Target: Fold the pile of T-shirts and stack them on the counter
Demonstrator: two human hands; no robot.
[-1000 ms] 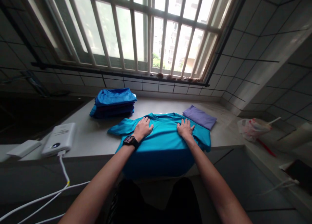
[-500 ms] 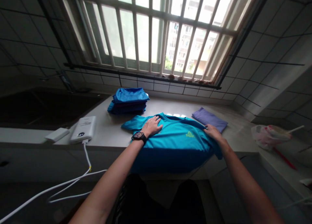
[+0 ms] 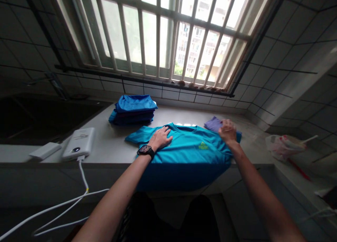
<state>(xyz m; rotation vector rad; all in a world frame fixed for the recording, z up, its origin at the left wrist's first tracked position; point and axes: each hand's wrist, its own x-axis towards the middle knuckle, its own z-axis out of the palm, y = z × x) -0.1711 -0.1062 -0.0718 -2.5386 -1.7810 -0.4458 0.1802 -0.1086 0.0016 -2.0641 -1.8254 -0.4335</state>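
Observation:
A teal T-shirt (image 3: 184, 147) with a small yellow-green chest logo lies spread on the counter, collar toward the window, its lower part hanging over the front edge. My left hand (image 3: 160, 138), a black watch on its wrist, rests flat on the shirt beside the collar, fingers spread. At the other shoulder, my right hand (image 3: 228, 131) is closed on the shirt's sleeve; teal cloth shows just past the hand. Behind that hand lies a folded purple cloth (image 3: 212, 124), partly covered by the hand and sleeve.
A stack of folded blue and dark clothes (image 3: 134, 110) sits at the back left of the counter (image 3: 179, 112). Left of it are a white power bank (image 3: 80, 142) with a cable, a small white box (image 3: 45, 150) and a dark sink (image 3: 39, 119). A plastic bag (image 3: 283, 146) lies right.
My right hand has moved up and away from me, carrying the sleeve from the counter's front side toward the purple cloth. My left hand stays on the shirt. The view has shifted slightly.

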